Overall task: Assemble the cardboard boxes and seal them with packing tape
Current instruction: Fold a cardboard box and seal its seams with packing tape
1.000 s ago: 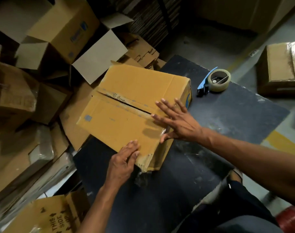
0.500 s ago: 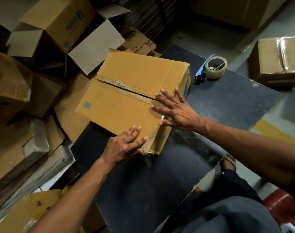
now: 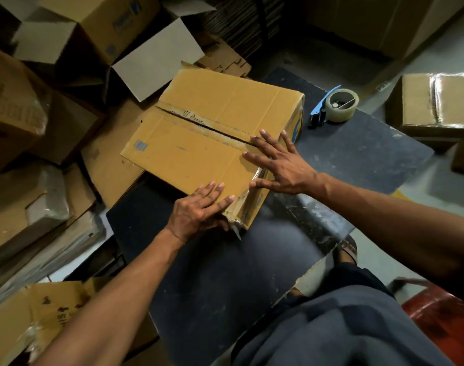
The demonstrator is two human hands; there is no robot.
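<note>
Nearest the camera are the person's grey-trousered legs [image 3: 344, 331], and beneath the forearms spreads the dark, scuffed flat tabletop [image 3: 225, 273]. On its left part lies the yellow-brown corrugated cardboard box [image 3: 212, 122], its two top flaps folded down with a dark gap running along the seam between them. The box overhangs the table's left edge.

The left hand [image 3: 199, 210] rests flat on the near corner of the box, fingers straight and close together, their tips lying on the top flap by the frayed edge; the thumb is hidden under the hand, so I cannot tell whether it hooks the side. The right hand [image 3: 281, 165] lies palm down just beyond it, fingers spread wide and straight across the near end of the seam, thumb stretched along the box's right edge where a strip of shiny clear tape shows.

Farther back on the table, well apart from the box, sits the roll of clear packing tape in a blue-handled dispenser [image 3: 336, 105].

To the left lies a heap of open brown cartons [image 3: 67, 48]. On the far right stands a taped brown carton [image 3: 437, 101] on the grey floor.
</note>
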